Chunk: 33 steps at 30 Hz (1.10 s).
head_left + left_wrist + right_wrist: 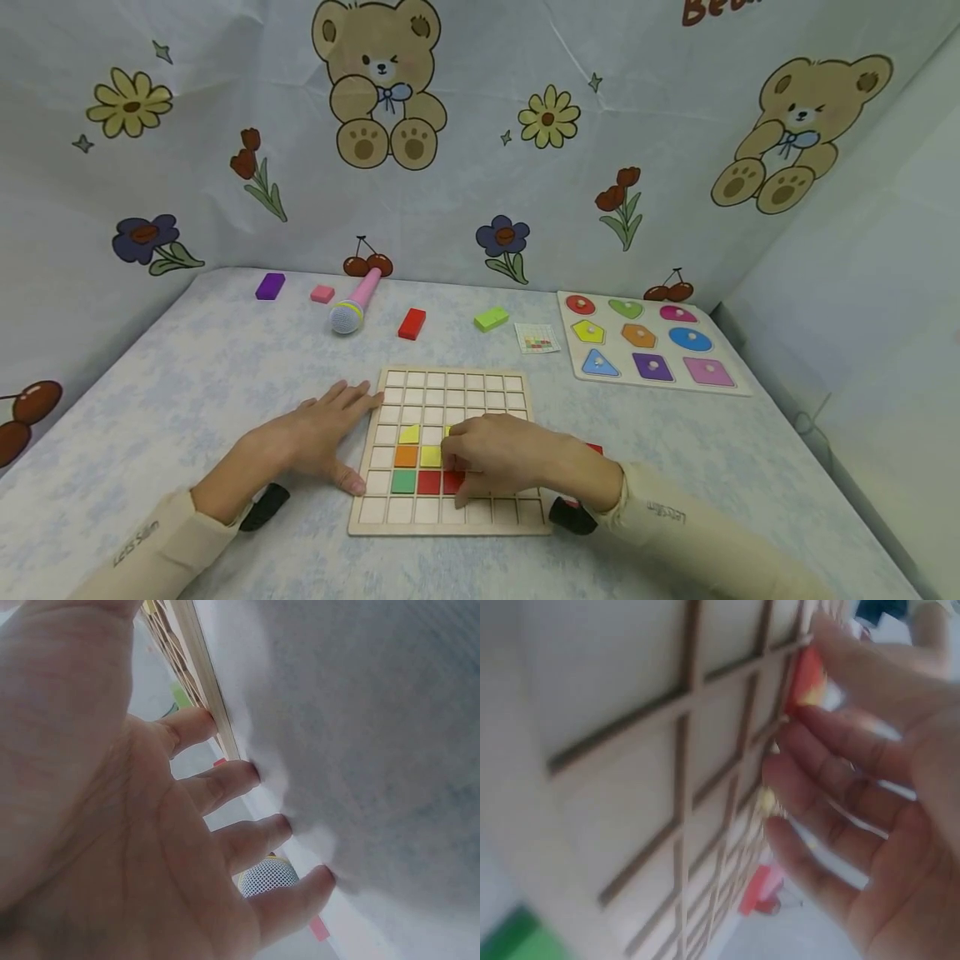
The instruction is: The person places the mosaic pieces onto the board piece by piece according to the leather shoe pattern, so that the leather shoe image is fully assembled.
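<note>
A wooden grid board (444, 528) lies on the table with coloured square tiles in some cells. Yellow tiles (408, 434), an orange tile (406, 456), a green tile (403, 482) and a red tile (428, 482) show left of my right hand (491, 454). That hand bends over the board, its thumb and index finger at opposite sides of another red tile (806, 675), low in its cell. Fingers spread, my left hand (322, 437) rests at the board's left edge, thumb by the lower corner; its fingertips (201, 724) touch the edge and the table.
Behind the board lie a purple block (270, 286), a pink block (322, 293), a toy microphone (356, 304), a red block (412, 323), a lime block (491, 318) and a pattern card (537, 338). A shape puzzle board (652, 377) is at right; a red piece (595, 448) shows behind my right wrist.
</note>
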### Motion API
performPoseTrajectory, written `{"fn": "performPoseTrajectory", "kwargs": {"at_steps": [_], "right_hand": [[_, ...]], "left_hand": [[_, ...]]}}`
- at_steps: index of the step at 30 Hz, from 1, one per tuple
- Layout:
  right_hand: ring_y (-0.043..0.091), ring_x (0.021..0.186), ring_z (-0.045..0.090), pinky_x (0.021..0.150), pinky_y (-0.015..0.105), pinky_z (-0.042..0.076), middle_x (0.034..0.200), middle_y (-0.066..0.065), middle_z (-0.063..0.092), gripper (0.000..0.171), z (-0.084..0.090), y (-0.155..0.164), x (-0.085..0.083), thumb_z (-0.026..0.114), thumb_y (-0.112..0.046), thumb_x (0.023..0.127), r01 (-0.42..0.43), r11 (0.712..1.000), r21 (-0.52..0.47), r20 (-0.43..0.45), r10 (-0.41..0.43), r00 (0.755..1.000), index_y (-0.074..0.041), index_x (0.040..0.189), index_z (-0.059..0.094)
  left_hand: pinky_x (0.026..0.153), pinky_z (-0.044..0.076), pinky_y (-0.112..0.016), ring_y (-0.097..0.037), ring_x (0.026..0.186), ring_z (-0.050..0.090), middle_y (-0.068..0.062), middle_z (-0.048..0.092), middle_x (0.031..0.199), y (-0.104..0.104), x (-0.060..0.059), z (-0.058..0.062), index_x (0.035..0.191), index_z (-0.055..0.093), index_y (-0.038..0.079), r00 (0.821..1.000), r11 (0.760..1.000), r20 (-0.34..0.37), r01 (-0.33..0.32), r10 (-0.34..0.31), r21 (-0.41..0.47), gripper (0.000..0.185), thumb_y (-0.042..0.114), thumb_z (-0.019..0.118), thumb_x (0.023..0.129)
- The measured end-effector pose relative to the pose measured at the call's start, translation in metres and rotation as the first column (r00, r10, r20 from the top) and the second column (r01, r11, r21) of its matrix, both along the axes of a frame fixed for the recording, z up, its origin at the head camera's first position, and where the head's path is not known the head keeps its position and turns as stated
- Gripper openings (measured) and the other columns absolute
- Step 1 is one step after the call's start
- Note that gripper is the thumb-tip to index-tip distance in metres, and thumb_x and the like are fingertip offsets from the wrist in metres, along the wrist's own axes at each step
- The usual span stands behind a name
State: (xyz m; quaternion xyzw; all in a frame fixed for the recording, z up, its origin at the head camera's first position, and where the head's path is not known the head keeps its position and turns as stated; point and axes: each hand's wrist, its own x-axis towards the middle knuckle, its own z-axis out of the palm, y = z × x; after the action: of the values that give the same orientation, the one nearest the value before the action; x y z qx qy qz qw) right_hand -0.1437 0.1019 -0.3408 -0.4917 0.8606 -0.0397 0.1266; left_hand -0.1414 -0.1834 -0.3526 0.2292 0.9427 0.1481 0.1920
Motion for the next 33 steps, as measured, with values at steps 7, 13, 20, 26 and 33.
{"fn": "performPoseTrajectory", "kwargs": {"at_steps": [7,13,20,26,33], "right_hand": [[0.004,0.089,0.059,0.082,0.021,0.052,0.100,-0.013,0.065,0.030,0.008,0.039,-0.007,0.073,-0.044,0.091,0.149,0.987,-0.067,0.161,-0.137,0.977,-0.022,0.110,0.070],[0.014,0.094,0.064,0.087,0.031,0.056,0.104,-0.007,0.069,0.029,0.010,0.081,-0.017,0.077,-0.034,0.089,0.232,0.960,-0.160,0.402,-0.151,0.903,-0.017,0.112,0.070],[0.016,0.096,0.062,0.091,0.033,0.054,0.099,-0.008,0.067,0.017,0.007,0.110,-0.022,0.080,-0.023,0.086,0.261,0.952,-0.160,0.419,-0.174,0.891,-0.020,0.099,0.070],[0.015,0.091,0.060,0.082,0.030,0.054,0.095,-0.005,0.063,0.020,0.006,0.119,-0.023,0.083,-0.020,0.083,0.257,0.959,-0.115,0.407,-0.190,0.893,-0.018,0.094,0.067],[0.015,0.087,0.057,0.076,0.025,0.050,0.093,-0.003,0.059,0.027,0.006,0.119,-0.023,0.087,-0.020,0.078,0.306,0.951,-0.037,0.421,-0.263,0.868,-0.019,0.093,0.065]], "left_hand": [[0.114,0.018,-0.074,-0.050,0.151,0.011,-0.022,0.016,0.166,0.000,0.000,0.000,0.159,0.026,0.012,1.000,1.000,0.024,-0.017,0.017,0.008,0.124,0.062,0.085,0.062],[0.113,0.018,-0.074,-0.051,0.151,0.011,-0.022,0.016,0.166,-0.001,0.000,0.000,0.159,0.025,0.012,1.000,1.000,0.023,-0.014,0.013,0.008,0.124,0.062,0.085,0.062],[0.114,0.018,-0.074,-0.051,0.151,0.011,-0.022,0.016,0.166,-0.001,0.000,0.000,0.159,0.025,0.012,1.000,1.000,0.022,-0.016,0.016,0.000,0.124,0.063,0.084,0.062],[0.114,0.018,-0.074,-0.050,0.151,0.011,-0.021,0.016,0.166,0.000,0.001,-0.001,0.159,0.026,0.014,0.999,1.000,0.026,-0.026,0.026,-0.006,0.124,0.062,0.085,0.062],[0.114,0.017,-0.074,-0.050,0.151,0.010,-0.021,0.016,0.166,0.001,-0.001,-0.002,0.160,0.025,0.014,0.999,1.000,0.032,-0.026,0.026,-0.003,0.124,0.062,0.085,0.063]]}}
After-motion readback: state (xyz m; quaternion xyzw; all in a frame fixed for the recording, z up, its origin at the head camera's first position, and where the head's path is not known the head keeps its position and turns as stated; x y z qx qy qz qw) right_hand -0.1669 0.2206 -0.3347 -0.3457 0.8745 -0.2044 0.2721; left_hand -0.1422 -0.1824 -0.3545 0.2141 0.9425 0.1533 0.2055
